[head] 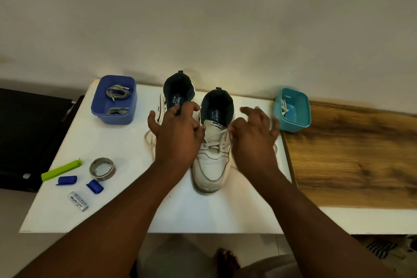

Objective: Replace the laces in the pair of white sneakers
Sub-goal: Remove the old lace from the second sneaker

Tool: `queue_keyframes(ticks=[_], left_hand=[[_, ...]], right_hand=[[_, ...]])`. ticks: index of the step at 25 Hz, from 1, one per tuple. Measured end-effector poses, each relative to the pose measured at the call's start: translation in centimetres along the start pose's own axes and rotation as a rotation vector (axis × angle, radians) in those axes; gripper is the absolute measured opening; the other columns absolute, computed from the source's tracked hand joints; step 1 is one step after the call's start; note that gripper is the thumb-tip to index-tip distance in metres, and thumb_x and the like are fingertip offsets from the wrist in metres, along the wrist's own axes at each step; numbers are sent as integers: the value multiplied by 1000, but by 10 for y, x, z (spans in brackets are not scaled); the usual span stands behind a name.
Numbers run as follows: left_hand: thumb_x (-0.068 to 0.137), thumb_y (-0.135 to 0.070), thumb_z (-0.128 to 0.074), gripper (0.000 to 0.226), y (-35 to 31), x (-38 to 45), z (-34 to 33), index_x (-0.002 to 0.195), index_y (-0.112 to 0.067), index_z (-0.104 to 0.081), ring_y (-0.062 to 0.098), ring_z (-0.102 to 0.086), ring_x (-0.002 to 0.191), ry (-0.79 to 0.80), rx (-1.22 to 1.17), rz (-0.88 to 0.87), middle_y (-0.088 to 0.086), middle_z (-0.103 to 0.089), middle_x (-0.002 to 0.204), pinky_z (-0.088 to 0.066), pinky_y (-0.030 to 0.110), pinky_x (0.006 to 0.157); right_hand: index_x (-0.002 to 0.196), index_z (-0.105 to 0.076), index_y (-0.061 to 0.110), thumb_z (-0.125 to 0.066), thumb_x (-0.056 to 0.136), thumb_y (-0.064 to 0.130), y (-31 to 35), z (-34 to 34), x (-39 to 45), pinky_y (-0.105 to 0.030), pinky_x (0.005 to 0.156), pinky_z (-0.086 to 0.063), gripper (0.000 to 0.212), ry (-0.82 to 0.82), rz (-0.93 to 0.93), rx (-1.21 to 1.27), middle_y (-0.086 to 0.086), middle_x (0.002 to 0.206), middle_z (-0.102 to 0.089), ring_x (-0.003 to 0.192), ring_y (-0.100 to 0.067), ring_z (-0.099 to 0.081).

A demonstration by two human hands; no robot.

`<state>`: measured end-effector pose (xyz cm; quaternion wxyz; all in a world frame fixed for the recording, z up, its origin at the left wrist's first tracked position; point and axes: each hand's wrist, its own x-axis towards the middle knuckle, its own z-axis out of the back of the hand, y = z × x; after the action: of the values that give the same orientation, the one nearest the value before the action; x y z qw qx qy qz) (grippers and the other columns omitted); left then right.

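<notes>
White leather sneaker (211, 165) at table centre, twin at its 10 o'clock. Our left hand (178, 135) and right hand (252, 140) each pinch old white lace (216, 135); we'd pull evenly, loosen eyelets top down.

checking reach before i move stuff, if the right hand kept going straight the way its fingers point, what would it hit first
Probably the teal tub: the right hand points away and slightly right, toward it. Depth is unclear, so it may pass just left and reach the wall.

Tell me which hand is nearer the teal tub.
Right. The right hand works at the sneaker laces just beside the teal tub; the left hand sits farther off, across that sneaker.
</notes>
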<state>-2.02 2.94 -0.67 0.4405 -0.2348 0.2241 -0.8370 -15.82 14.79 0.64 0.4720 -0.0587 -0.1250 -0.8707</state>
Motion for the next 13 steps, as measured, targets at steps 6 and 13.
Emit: queue_keyframes(ticks=[6,13], left_hand=[[90,-39,-68,48,-4,-1,-6,131,-39,-44,13,-44,136,18,-26,-8,-16,-69,77,-6,55,117],[91,-41,-67,49,-1,1,-3,134,-37,-45,15,-44,138,11,-22,-6,-16,-68,76,-3,59,118]], right_hand=[[122,-66,23,-65,92,21,-11,-1,-5,-65,122,-12,30,-27,-111,55,-17,159,-36,152,-42,-22],[99,-73,32,-65,95,26,9,-9,1,-63,122,5,11,99,126,5,-5,163,-38,157,-36,-12]])
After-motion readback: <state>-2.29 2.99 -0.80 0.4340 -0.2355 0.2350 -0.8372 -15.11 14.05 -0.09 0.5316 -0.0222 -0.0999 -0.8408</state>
